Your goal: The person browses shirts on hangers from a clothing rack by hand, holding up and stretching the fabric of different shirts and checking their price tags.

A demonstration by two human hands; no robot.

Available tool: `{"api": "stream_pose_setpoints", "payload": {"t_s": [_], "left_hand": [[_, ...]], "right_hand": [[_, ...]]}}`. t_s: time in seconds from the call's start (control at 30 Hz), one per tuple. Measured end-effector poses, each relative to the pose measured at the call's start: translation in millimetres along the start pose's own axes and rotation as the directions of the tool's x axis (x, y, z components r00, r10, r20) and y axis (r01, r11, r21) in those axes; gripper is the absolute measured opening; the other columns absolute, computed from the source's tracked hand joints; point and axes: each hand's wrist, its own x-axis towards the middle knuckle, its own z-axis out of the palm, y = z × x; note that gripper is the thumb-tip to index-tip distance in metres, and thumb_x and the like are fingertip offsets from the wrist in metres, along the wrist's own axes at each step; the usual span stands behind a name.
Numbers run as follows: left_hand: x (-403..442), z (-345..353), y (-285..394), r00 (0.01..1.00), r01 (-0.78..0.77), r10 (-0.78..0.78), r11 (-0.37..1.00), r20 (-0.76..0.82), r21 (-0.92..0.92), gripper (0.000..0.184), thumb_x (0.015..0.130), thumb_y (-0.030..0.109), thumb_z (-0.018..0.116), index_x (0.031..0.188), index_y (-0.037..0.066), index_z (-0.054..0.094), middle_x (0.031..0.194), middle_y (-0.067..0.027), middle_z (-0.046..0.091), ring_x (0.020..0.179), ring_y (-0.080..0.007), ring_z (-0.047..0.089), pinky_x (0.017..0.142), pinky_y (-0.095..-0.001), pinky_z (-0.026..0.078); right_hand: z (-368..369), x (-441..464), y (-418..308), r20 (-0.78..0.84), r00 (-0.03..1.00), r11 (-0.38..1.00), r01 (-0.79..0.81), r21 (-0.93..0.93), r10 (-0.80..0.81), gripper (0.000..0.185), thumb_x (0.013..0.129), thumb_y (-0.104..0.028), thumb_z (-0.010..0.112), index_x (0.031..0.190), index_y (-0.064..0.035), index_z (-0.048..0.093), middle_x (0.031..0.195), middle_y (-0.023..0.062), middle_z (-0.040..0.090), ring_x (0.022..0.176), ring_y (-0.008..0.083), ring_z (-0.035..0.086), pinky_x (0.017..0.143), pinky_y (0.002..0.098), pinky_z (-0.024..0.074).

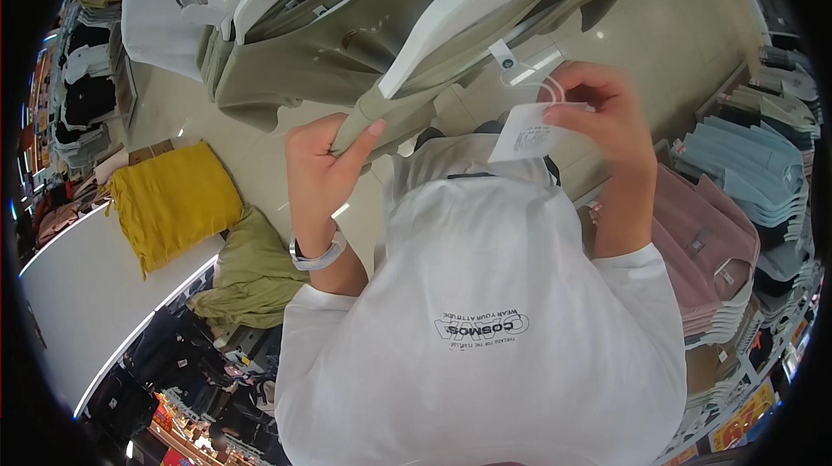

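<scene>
An olive green T-shirt [451, 67] hangs on a white hanger [464, 3] in front of me. My left hand [322, 163] is closed around part of its green cloth, below the left end of the hanger; a silver watch circles that wrist. To the right, my right hand [602, 111] pinches a white price tag [526, 132] between thumb and fingers. Small print shows on the tag, too blurred to read. A thin clear loop runs from the tag up toward the small white neck label [501, 55] of the shirt.
More green T-shirts [303, 59] hang at the upper left on white hangers. A folded yellow garment [178, 202] lies on a white table [95, 293], beside a crumpled green garment [251, 271]. Pink shirts [693, 241] and light blue shirts [741, 163] hang at the right.
</scene>
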Motion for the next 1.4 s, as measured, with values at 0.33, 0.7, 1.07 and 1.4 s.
{"api": "stream_pose_setpoints", "payload": {"t_s": [0.33, 0.7, 1.07, 1.4], "left_hand": [[0, 3, -7, 0.994, 0.03, -0.028, 0.999, 0.106, -0.019, 0.019, 0.079, 0.012, 0.073, 0.072, -0.004, 0.065, 0.049, -0.006, 0.049, 0.046, -0.0083, 0.039, 0.044, -0.0257, 0.033], [2, -1, -9, 0.991, -0.01, 0.003, 0.999, 0.136, 0.053, 0.021, 0.076, 0.012, 0.075, 0.068, -0.004, 0.064, 0.049, -0.0078, 0.049, 0.044, -0.0101, 0.038, 0.043, -0.0268, 0.031], [4, -21, -36, 0.974, -0.07, 0.076, 0.997, 0.214, -0.038, 0.027, 0.074, 0.008, 0.075, 0.061, -0.004, 0.053, 0.049, -0.0047, 0.038, 0.046, -0.0124, 0.031, 0.044, -0.0284, 0.027], [2, -49, -59, 0.997, -0.043, 0.048, 0.997, 0.069, -0.063, 0.021, 0.07, 0.006, 0.074, 0.069, -0.003, 0.055, 0.055, -0.0035, 0.039, 0.053, -0.0107, 0.033, 0.049, -0.026, 0.028]], "right_hand": [[9, 19, -9, -0.178, 0.895, 0.912, 0.409, -0.036, -0.409, 0.018, 0.074, 0.009, 0.07, 0.091, 0.0046, 0.068, 0.096, 0.0121, 0.066, 0.089, 0.0181, 0.063, 0.076, 0.0302, 0.0515], [28, 25, 12, -0.184, 0.895, 0.8, 0.251, -0.546, -0.406, 0.021, 0.076, 0.005, 0.068, 0.095, -0.0042, 0.069, 0.097, 0.0067, 0.066, 0.072, 0.0161, 0.064, 0.064, 0.0264, 0.051], [-26, 19, 5, -0.34, 0.327, 0.417, 0.205, -0.885, -0.882, 0.015, 0.085, -0.008, 0.056, 0.094, 0.0015, 0.064, 0.1, 0.0145, 0.062, 0.09, 0.023, 0.059, 0.078, 0.029, 0.0452], [-59, 17, 56, -0.617, 0.731, 0.89, -0.029, -0.456, -0.292, 0.056, 0.1, -0.04, 0.04, 0.071, 0.0042, 0.058, 0.056, -0.0004, 0.043, 0.057, 0.0096, 0.042, 0.053, 0.0299, 0.0349]]}}
